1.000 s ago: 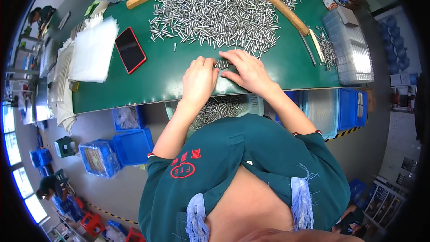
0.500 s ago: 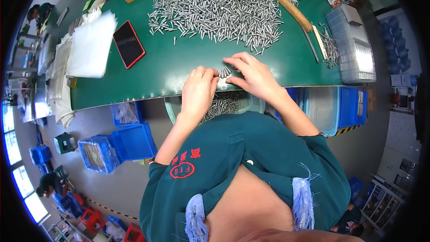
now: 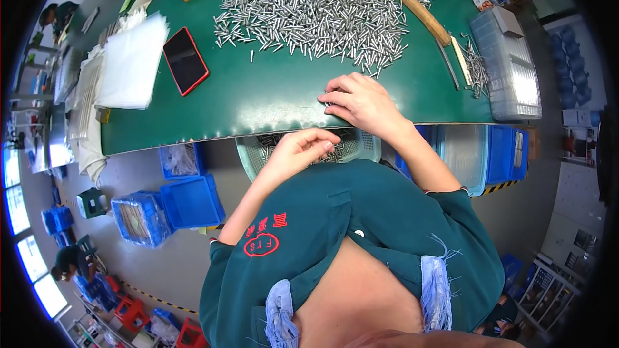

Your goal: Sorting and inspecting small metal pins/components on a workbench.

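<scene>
My right hand rests on the green table near its front edge. Its fingers and thumb close round a few small silver metal pins, mostly hidden beneath the fingers. Below the table edge, my left hand hovers over a pale green basket, which holds many similar pins. A gap shows between its bent fingers and thumb, and no pin is visible in it. Farther back on the table spreads a large heap of the same metal pins, with one lone pin lying to its left.
Wooden strips border the heap. On the left lie a red-edged phone and white sheets. Clear plastic boxes stand at the right end beside a smaller pin pile. Blue crates sit on the floor.
My left hand has drawn back from the pins on the table, down over the basket. My right hand's fingers have closed over the small bunch of pins, which showed fanned out before.
</scene>
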The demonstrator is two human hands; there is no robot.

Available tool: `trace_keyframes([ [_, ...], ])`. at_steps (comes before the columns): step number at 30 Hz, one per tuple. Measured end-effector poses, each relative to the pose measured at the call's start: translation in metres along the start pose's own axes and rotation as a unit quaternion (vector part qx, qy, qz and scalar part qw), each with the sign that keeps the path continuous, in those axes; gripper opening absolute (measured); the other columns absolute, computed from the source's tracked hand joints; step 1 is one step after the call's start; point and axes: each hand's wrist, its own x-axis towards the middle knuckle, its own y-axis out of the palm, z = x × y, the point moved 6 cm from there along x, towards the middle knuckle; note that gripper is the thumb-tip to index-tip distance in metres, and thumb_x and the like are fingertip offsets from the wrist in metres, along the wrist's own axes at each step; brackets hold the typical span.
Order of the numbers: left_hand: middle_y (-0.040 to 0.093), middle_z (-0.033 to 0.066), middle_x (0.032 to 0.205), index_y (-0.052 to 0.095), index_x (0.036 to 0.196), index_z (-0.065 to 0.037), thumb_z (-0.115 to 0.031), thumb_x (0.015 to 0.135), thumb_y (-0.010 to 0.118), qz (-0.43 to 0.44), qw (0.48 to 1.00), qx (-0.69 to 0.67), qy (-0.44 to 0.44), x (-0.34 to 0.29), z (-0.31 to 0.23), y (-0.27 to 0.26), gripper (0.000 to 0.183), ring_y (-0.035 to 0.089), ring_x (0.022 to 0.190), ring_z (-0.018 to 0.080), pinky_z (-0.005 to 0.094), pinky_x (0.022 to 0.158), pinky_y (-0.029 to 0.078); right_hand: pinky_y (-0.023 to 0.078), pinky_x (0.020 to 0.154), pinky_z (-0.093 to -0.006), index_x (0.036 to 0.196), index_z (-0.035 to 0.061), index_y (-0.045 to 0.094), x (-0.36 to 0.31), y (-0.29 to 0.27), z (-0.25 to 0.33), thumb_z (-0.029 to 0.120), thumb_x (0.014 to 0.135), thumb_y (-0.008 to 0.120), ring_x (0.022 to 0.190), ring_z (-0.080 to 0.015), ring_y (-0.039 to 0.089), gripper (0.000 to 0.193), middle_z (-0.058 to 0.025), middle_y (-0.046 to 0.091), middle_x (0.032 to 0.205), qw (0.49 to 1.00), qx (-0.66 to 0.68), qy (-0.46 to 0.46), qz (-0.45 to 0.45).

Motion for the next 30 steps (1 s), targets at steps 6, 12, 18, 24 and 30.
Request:
trace_keyframes([
  [6,0.06,0.0149,0.115,0.049,0.123,0.004,-0.019,0.097,0.048,0.021,0.963,-0.261,-0.062,0.007,0.03,0.007,0.035,0.061,0.1,0.0191,0.032,0.086,0.052,0.048,0.072,-0.0324,0.093,0.0135,0.068,-0.006,0.0,0.011,0.022,0.076,0.07,0.084,-0.0187,0.057,0.019,0.0027,0.06,0.094,1.0,-0.005,-0.019,0.008],
  [12,0.061,0.0191,0.11,0.05,0.118,0.006,-0.014,0.095,0.049,0.088,0.862,-0.487,-0.111,0.009,0.04,0.016,0.03,0.064,0.097,0.0275,0.0389,0.089,0.053,0.049,0.076,-0.0332,0.091,0.0118,0.065,-0.024,0.004,0.036,0.021,0.075,0.07,0.087,-0.0201,0.057,0.02,0.0004,0.06,0.099,0.998,0.038,-0.028,0.047],
  [18,0.062,0.0159,0.109,0.05,0.119,0.004,-0.018,0.097,0.048,0.047,0.926,-0.36,-0.1,0.013,0.038,0.015,0.032,0.064,0.098,0.0246,0.0347,0.089,0.053,0.049,0.079,-0.0341,0.097,0.01,0.066,-0.026,0.002,0.029,0.02,0.079,0.066,0.092,-0.0232,0.057,0.02,-0.0032,0.06,0.099,0.986,0.13,0.038,0.095],
  [24,0.063,0.0137,0.109,0.054,0.117,0.003,-0.021,0.098,0.047,0.043,0.969,-0.235,-0.069,0.007,0.005,0.007,0.032,0.064,0.099,0.0202,0.0293,0.085,0.052,0.051,0.073,-0.0298,0.105,0.0062,0.064,-0.018,-0.006,0.025,0.007,0.085,0.062,0.086,-0.0203,0.062,0.02,-0.006,0.062,0.097,0.966,0.242,0.067,0.06],
  [30,0.064,0.0113,0.106,0.056,0.115,0.002,-0.017,0.098,0.044,0.044,0.999,-0.015,0.0,0.012,-0.017,-0.004,0.028,0.064,0.095,0.0176,0.0273,0.083,0.051,0.05,0.073,-0.0289,0.117,0.0066,0.059,-0.011,-0.009,0.021,0.002,0.084,0.059,0.086,-0.0166,0.061,0.033,-0.0071,0.06,0.1,0.946,0.302,0.104,0.052],
])
